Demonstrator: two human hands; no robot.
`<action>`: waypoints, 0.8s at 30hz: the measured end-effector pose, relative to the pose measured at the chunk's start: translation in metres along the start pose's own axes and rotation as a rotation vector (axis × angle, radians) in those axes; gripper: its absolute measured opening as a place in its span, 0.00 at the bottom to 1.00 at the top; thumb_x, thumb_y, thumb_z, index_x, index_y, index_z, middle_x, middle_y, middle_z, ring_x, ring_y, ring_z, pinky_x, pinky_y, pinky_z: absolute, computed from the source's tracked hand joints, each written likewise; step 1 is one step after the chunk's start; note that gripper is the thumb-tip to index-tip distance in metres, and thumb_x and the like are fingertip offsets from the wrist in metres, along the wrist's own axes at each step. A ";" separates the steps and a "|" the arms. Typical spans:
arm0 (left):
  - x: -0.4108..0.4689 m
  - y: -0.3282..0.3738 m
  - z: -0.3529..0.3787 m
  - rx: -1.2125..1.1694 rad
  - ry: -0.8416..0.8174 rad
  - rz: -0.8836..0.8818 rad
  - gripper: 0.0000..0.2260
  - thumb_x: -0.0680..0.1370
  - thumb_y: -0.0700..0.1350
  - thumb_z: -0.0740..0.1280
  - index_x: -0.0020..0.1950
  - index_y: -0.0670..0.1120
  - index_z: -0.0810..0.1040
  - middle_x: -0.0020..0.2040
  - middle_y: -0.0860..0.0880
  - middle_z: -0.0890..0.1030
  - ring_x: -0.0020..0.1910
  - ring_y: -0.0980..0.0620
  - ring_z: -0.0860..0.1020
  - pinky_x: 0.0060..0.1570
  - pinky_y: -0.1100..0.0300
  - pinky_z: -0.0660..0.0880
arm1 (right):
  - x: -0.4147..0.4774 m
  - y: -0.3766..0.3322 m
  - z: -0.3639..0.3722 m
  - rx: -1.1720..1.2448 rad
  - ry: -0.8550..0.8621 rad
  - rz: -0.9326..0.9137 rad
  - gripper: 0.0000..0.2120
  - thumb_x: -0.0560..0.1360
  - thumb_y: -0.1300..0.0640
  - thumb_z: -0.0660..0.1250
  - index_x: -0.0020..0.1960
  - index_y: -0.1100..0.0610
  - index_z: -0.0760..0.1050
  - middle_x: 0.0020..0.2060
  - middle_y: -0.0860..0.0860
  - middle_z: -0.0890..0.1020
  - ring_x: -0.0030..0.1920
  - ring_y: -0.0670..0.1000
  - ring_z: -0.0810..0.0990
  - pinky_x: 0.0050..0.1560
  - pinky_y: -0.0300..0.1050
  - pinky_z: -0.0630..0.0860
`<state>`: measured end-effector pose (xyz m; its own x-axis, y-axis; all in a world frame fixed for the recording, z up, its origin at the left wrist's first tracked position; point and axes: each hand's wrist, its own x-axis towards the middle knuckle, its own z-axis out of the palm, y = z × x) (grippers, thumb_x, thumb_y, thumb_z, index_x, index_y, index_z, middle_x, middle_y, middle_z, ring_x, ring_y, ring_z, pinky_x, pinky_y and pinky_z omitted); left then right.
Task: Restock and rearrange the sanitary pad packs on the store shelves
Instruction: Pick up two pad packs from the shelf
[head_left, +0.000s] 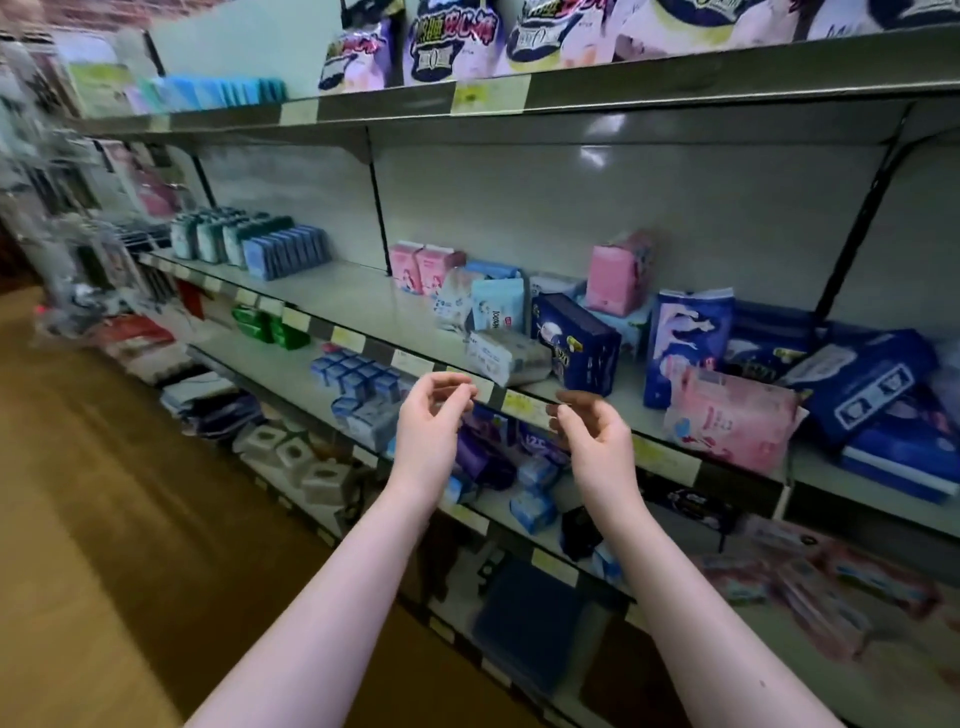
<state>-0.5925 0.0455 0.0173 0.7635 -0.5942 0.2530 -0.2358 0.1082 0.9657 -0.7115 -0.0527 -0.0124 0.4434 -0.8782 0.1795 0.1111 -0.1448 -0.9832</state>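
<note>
At the far left the aisle is blurred by motion, and the goods hanging there cannot be made out. On the top shelf (675, 78) a row of thin blue packs (218, 91) stands at the left. The large purple and white packs (452, 41) further right are cut off by the upper edge.

The middle shelf (363, 306) carries teal and blue packs (249, 244) in tidy rows at its left end. After a bare stretch come:
- two upright pink packs (423, 267)
- a light blue pack (496, 306)
- a pale pack (506, 356) lying at the front edge
- a tilted dark blue pack (576, 343)
- a pink pack (618, 278) standing on others behind it
- a blue pack with a white figure (688, 338)
- a flat pink pack (732, 421)
- a loose heap of dark blue packs (872, 395) that runs out of the frame

Your left hand (434, 410) and right hand (592, 436) hover apart in front of this shelf's price labels (519, 402), fingers loosely curled, holding nothing.

On the lower shelf (260, 358) stand green packs (265, 325) and small blue packs (358, 374). Your hands partly hide purple packs (480, 460) there. The lowest shelves are dim and blurred.
</note>
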 end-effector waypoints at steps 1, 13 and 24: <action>0.010 -0.005 -0.002 -0.005 -0.009 0.004 0.06 0.80 0.41 0.63 0.48 0.50 0.77 0.49 0.47 0.82 0.49 0.51 0.79 0.51 0.59 0.76 | 0.006 0.002 0.006 -0.004 0.011 0.007 0.07 0.80 0.58 0.63 0.48 0.46 0.74 0.49 0.51 0.82 0.53 0.51 0.80 0.58 0.46 0.75; 0.184 -0.052 -0.023 -0.102 -0.202 -0.047 0.07 0.79 0.36 0.63 0.46 0.48 0.76 0.46 0.46 0.81 0.51 0.44 0.79 0.54 0.52 0.74 | 0.109 0.018 0.105 -0.263 0.135 -0.092 0.08 0.78 0.61 0.65 0.55 0.52 0.74 0.48 0.41 0.77 0.48 0.35 0.75 0.47 0.24 0.70; 0.292 -0.103 -0.030 -0.109 -0.342 -0.007 0.04 0.78 0.38 0.67 0.52 0.43 0.76 0.45 0.51 0.79 0.44 0.57 0.76 0.43 0.72 0.72 | 0.175 0.037 0.146 -1.044 0.222 -0.127 0.25 0.71 0.48 0.72 0.67 0.51 0.71 0.61 0.51 0.76 0.63 0.54 0.71 0.62 0.52 0.66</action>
<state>-0.3275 -0.1152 -0.0061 0.5152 -0.8256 0.2300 -0.1514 0.1765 0.9726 -0.5001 -0.1450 -0.0127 0.2994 -0.8772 0.3754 -0.7166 -0.4665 -0.5186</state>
